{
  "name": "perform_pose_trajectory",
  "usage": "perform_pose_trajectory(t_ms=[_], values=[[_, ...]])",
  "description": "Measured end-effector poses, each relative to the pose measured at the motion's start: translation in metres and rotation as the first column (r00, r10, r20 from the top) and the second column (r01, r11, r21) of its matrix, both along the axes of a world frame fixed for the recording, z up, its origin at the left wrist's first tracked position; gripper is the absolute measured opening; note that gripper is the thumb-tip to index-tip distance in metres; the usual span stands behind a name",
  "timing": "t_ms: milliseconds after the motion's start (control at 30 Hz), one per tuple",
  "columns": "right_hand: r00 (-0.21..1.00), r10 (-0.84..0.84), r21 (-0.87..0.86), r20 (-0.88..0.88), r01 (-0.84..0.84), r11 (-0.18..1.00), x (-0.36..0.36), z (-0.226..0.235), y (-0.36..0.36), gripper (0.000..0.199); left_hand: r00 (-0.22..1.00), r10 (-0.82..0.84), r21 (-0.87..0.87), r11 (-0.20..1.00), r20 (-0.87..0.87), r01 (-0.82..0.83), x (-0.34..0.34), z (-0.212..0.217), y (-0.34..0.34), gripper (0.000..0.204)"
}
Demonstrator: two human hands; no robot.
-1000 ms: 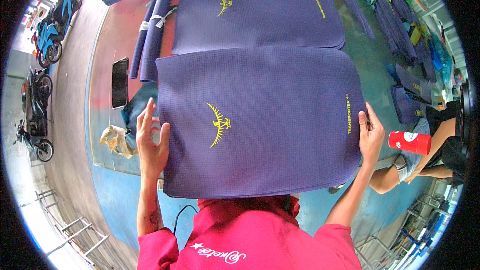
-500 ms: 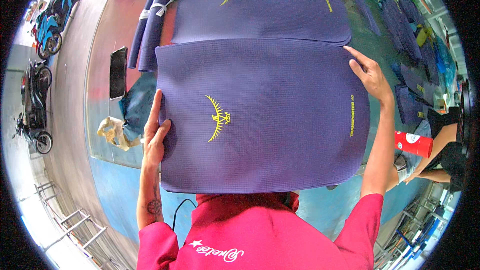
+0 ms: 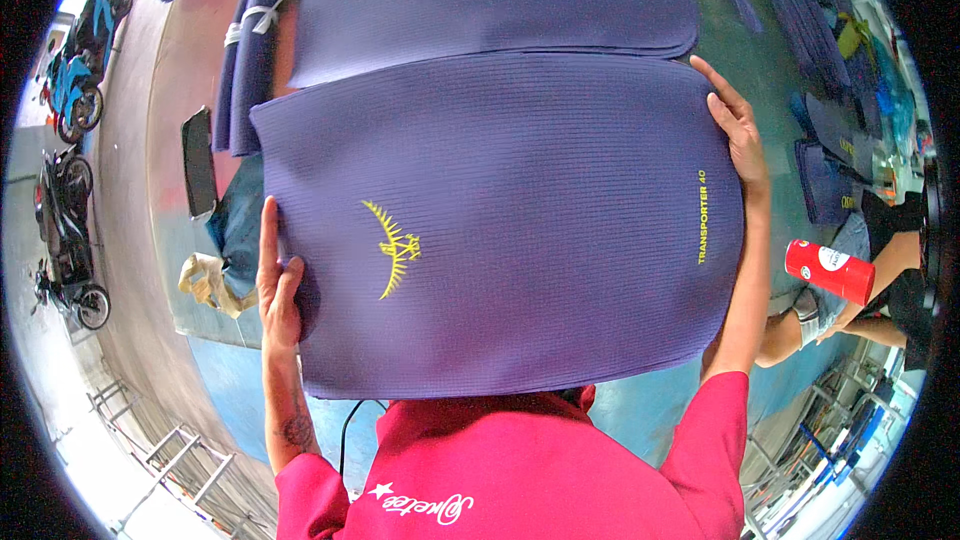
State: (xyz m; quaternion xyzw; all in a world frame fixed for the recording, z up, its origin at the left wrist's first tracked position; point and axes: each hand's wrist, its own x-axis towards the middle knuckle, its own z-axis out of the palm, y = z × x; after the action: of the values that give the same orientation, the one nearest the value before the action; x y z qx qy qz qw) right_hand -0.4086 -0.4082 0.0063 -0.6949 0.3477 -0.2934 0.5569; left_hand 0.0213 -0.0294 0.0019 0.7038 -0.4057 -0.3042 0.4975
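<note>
Setting: workshop floor, teal and worn, seen from above; all places given relative to the purple panel [image 3: 500,220].
Left hand [image 3: 277,285]: at the panel's left edge, lower half; fingers [image 3: 268,225] narrow, pinching the edge, index laid straight up along it.
Right hand [image 3: 738,125]: at the panel's upper right corner; fingers curled over the rim, gripping it.
Panel position: held flat between both hands, in front of the chest, above the floor.
Handling (judgement): ribbed sheet, looks light and semi-stiff, bows slightly; likely flexes if held one-handed. Opposite edges seem the best hold.
Beyond the panel: second purple panel [image 3: 480,0] lies just past its far edge.
Left of panel: dark flat slab [image 3: 198,162], crumpled cloth [image 3: 215,280], parked motorbikes [image 3: 70,90] further out.
Right of panel: red can [image 3: 830,270] held by a seated person [image 3: 880,270]; nothing obstructs the hands.
</note>
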Motion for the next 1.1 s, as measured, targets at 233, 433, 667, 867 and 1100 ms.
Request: perform_pose_trajectory(t_ms=[233, 433, 667, 867, 1100], values=[[0.899, 0.006, 0.022, 0.437, -0.018, 1.0, -0.013, -0.028, -0.002, 0.052, 0.888, -0.032, -0.02, 0.999, 0.46, 0.046, 0.046, 0.044, -0.059, 0.053], [0.918, 0.032, 0.057, 0.394, -0.059, 0.997, -0.018, -0.031, -0.005, 0.045, 0.723, -0.213, 0.192, 0.975, 0.657, 0.113, 0.168, 0.024, -0.212, 0.036], [0.912, 0.016, 0.055, 0.41, -0.042, 0.998, -0.021, -0.033, -0.007, 0.042, 0.405, -0.443, 0.587, 0.716, 0.8, -0.377, 0.188, -0.025, -0.32, 0.051], [0.923, 0.015, 0.026, 0.383, -0.027, 0.999, -0.023, -0.036, -0.01, 0.041, 0.571, -0.194, 0.376, 0.9, 0.798, -0.22, 0.259, -0.043, -0.314, 0.052], [0.917, 0.033, -0.008, 0.398, -0.032, 0.999, -0.023, -0.037, -0.011, 0.04, 0.542, -0.185, 0.266, 0.961, 0.82, -0.073, 0.263, -0.019, -0.304, 0.046]])
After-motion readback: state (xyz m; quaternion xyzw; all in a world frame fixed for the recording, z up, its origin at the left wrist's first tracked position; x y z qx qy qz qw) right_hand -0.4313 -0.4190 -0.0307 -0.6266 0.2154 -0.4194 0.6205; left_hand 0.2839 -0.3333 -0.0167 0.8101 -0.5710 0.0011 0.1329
